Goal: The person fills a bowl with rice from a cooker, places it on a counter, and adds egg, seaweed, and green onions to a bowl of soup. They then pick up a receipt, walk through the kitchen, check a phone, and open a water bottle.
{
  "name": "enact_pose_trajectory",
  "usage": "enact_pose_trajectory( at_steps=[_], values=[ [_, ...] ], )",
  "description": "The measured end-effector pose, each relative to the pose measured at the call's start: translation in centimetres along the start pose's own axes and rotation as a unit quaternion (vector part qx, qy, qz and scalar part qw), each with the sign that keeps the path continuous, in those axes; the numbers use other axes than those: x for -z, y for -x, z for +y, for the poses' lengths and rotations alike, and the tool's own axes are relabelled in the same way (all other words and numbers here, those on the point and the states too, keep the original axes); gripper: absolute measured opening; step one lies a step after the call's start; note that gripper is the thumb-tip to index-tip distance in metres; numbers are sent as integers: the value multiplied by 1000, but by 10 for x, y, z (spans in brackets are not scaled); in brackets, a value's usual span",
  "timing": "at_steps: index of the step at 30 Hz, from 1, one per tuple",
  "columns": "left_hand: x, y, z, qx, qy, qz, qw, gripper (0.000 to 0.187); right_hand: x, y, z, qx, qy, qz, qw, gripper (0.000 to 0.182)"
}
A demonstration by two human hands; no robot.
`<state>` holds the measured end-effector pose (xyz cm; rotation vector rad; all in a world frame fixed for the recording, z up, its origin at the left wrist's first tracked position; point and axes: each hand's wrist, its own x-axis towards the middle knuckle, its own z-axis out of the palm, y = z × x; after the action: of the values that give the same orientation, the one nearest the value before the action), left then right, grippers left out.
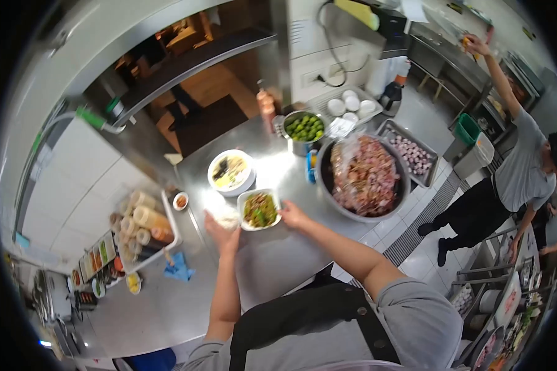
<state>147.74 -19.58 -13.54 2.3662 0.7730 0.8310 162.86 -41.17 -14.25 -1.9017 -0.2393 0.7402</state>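
Note:
My left hand [222,235] is closed around a small dish of white food [226,219], blurred at its edges. On the right side of a white square bowl of green and brown food [259,211], my right hand [293,215] grips the rim. The bowl is at the steel counter [263,266], beside the small dish. Just behind them stands a round white bowl with yellow, white and dark food [231,171].
A large metal bowl of meat [366,176], a pot of green limes [304,127] and a tray of round pieces [410,151] stand right. Squeeze bottles fill a white bin [173,238] at left. A co-worker [517,161] stands at far right.

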Motion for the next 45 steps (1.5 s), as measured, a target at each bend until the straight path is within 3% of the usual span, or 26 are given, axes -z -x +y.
enact_pose_trajectory(
  at_steps=[1,3,5,6,9,10,11,12,14,16,18,20,24,25,26,27,28,30,32,34,36,37,38,40,41,45],
  values=[
    [2,2,15,26,-22,3,999,129,25,10,-21,4,-5,7,1000,51],
    [11,5,50,49,-43,9,998,128,78,40,-82,161,-35,-88,982,65],
    [18,11,75,119,-117,23,986,123,158,40,-140,352,72,10,933,74],
    [19,14,85,122,-120,27,985,123,205,41,-182,434,162,164,871,77],
    [30,34,103,143,-145,63,977,118,364,-15,-259,559,-21,450,696,57],
    [35,38,107,127,-143,92,977,116,413,1,-291,495,-85,462,731,56],
    [40,41,109,109,-142,122,976,113,464,-34,-307,505,-168,527,662,51],
    [47,44,112,111,-143,129,975,113,499,-39,-323,455,-217,541,673,46],
    [56,48,114,137,-132,159,969,110,581,-102,-321,401,-177,578,688,42],
    [58,50,104,128,-131,175,967,107,640,-166,-301,467,139,578,655,39],
    [54,47,105,122,-127,189,966,104,595,-105,-316,427,-127,499,743,28],
    [50,41,116,118,-114,199,966,99,566,-71,-324,344,-195,391,831,28],
    [42,22,152,79,-104,176,976,95,550,-66,-336,411,-168,424,789,43],
    [40,17,163,60,-90,170,979,94,562,-81,-343,413,-42,589,694,50],
    [38,14,172,42,-75,165,983,92,575,-94,-353,393,87,723,562,59],
    [37,12,180,44,-75,168,982,92,592,-104,-363,397,86,721,561,59],
    [36,11,188,33,-70,166,983,91,612,-112,-374,410,54,630,657,67],
    [36,12,191,26,-66,170,983,90,641,-121,-388,421,21,522,741,76],
    [35,14,190,8,-63,164,984,89,657,-118,-404,447,-30,263,855,91],
    [36,16,190,4,-70,161,984,90,660,-118,-419,435,42,281,854,96],
    [37,16,192,-1,-77,150,986,90,661,-127,-431,380,91,272,880,89],
    [37,13,197,-7,-68,144,987,89,644,-105,-439,370,133,228,891,72],
    [38,8,203,-15,-59,137,989,88,616,-78,-441,368,135,229,891,72],
    [40,-3,223,-33,-51,132,989,88,571,-33,-441,345,-39,341,874,36],
    [39,-9,232,-50,-48,129,989,88,636,-138,-437,494,-33,293,818,57],
    [29,-35,266,-130,40,111,984,87,553,-14,-423,550,-129,265,782,62]
  ],
)
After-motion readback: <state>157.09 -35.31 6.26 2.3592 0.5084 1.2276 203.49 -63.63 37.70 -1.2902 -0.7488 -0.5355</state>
